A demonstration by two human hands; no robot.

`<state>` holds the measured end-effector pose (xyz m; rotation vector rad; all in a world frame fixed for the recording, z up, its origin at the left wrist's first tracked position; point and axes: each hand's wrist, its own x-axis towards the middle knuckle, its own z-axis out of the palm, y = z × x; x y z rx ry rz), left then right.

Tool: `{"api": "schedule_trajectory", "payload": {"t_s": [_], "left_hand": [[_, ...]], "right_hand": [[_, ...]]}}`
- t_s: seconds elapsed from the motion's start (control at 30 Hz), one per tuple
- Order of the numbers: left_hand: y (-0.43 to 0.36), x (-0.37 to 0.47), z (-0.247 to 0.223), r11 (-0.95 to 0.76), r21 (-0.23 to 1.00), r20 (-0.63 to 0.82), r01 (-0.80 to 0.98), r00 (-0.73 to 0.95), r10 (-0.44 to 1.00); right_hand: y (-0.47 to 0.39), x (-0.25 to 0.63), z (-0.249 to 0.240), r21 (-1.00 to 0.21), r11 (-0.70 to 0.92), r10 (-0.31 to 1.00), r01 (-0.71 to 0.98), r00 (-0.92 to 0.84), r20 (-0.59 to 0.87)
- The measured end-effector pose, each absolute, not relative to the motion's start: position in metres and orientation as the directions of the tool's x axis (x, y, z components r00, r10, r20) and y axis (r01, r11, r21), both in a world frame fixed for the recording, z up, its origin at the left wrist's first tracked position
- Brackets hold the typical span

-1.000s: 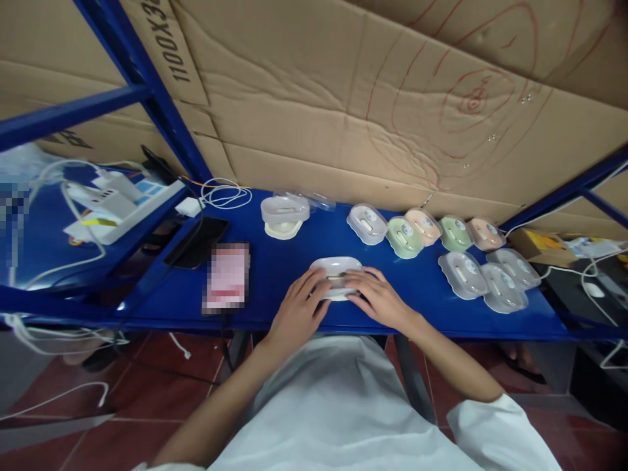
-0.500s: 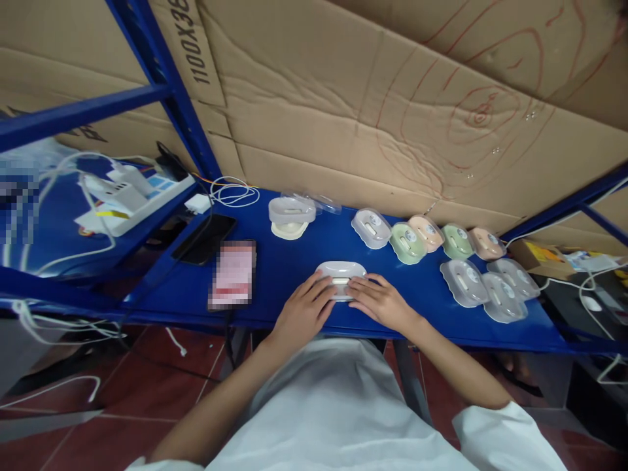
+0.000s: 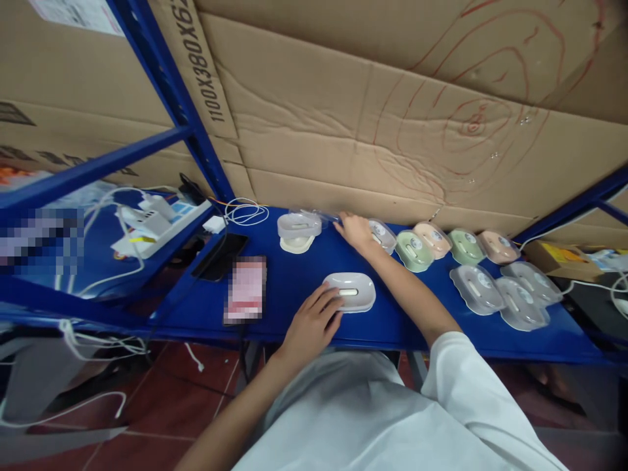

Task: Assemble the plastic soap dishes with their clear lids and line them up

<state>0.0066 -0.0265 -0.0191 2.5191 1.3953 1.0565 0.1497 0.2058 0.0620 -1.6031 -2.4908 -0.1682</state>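
Note:
A grey-white oval dish (image 3: 360, 285) with a pale bar in its middle lies near the front edge of the blue table. My left hand (image 3: 313, 320) rests on the dish's left side, fingers spread. Farther back, my right hand (image 3: 354, 230) reaches to clear plastic covers (image 3: 326, 222); its fingertips touch or nearly touch them, and whether they grip is too small to tell. Left of these covers, a grey dish (image 3: 299, 225) sits on a cream one (image 3: 296, 244). Just right of my right hand stands a covered grey dish (image 3: 383, 237).
Several covered dishes in green (image 3: 415, 252), peach (image 3: 498, 247) and grey (image 3: 475, 290) stand at the right. Two phones (image 3: 245, 288) (image 3: 219, 258), a coiled cable (image 3: 246, 212) and a power strip (image 3: 161, 229) are at the left. Cardboard (image 3: 318, 98) rises behind the table (image 3: 294, 288).
My right hand has left the front dish and reached back to the clear covers. My left hand stays on the dish. The camera view has shifted slightly.

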Motion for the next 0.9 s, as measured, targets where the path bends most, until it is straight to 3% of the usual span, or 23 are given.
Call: {"api": "schedule_trajectory", "payload": {"t_s": [0.2,0.27,0.4,0.53,0.73,0.9], "left_hand": [[-0.027,0.008,-0.019,-0.576,0.382,0.553,0.723,0.320,0.769],[-0.028,0.009,-0.020,-0.575,0.384,0.564,0.723,0.309,0.766],[-0.030,0.011,-0.022,-0.515,0.442,0.548,0.735,0.233,0.803],[-0.032,0.011,-0.020,-0.427,0.543,0.500,0.723,0.129,0.856],[-0.030,0.008,-0.020,-0.443,0.566,0.464,0.695,0.175,0.868],[-0.028,0.006,-0.025,-0.459,0.587,0.464,0.667,0.187,0.866]], "right_hand": [[0.122,0.221,0.053,0.023,0.440,0.861,0.898,-0.430,0.272],[0.091,0.252,0.045,-0.074,0.518,0.831,0.852,-0.480,0.282],[0.051,0.293,0.032,-0.385,0.674,0.737,0.630,-0.604,0.303],[0.035,0.295,0.024,-0.521,0.687,0.711,0.507,-0.616,0.338],[0.025,0.282,0.014,-0.516,0.720,0.670,0.464,-0.660,0.341],[0.021,0.282,0.007,-0.350,0.791,0.611,0.502,-0.685,0.396]]}}
